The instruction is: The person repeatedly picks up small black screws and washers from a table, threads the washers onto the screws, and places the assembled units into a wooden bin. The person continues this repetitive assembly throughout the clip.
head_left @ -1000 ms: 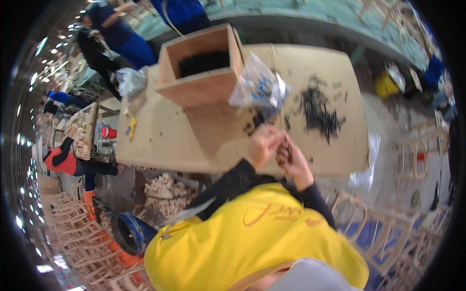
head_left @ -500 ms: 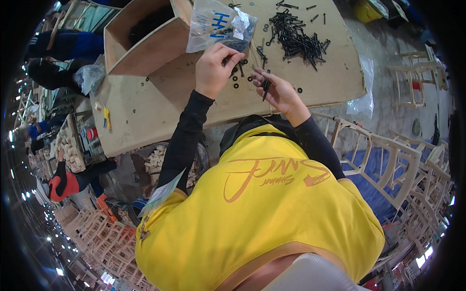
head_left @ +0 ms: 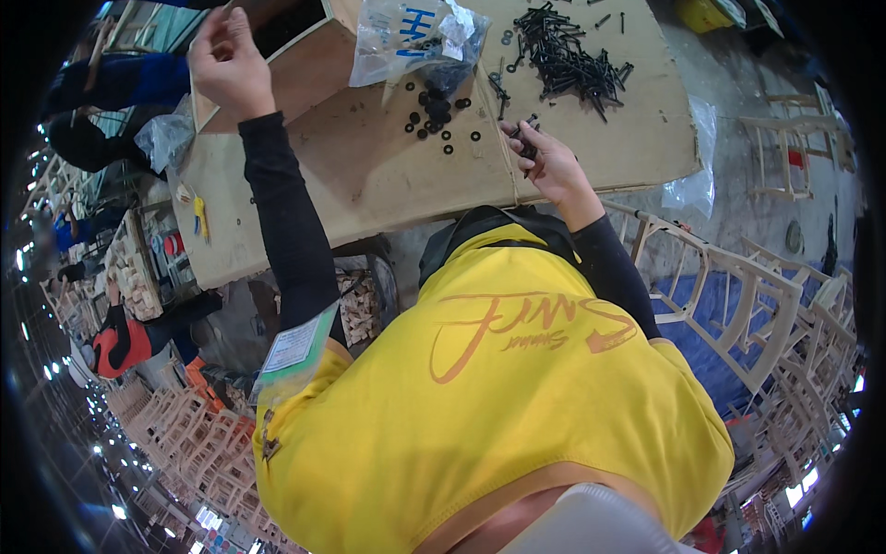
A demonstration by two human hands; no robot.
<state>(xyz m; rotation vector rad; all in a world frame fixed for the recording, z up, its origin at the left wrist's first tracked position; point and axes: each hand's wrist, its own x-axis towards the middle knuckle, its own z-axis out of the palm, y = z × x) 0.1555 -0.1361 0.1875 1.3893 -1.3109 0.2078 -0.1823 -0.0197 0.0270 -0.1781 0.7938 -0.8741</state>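
My left hand (head_left: 229, 69) is raised over the left side of an open wooden box (head_left: 318, 78), its fingers curled together. Whatever is at its fingertips is too small to name. Closed around a few black bolts (head_left: 528, 150), my right hand (head_left: 552, 171) hovers above the table's near edge. Black washers (head_left: 434, 106) lie scattered between the hands, by the mouth of a clear plastic bag (head_left: 392, 46) with blue marks. A large heap of black bolts (head_left: 572, 60) covers the far right of the cardboard-topped table (head_left: 369, 194).
A yellow cutter (head_left: 200, 220) lies at the table's left edge. Clear plastic (head_left: 700, 157) hangs off the right edge. Wooden chair frames (head_left: 729, 295) stand to my right on the floor, with more stacked at lower left. Other people work at the left.
My left hand has moved left from the bag to above the box. My right hand has shifted slightly right, still holding bolts. More washers show on the table by the bag.
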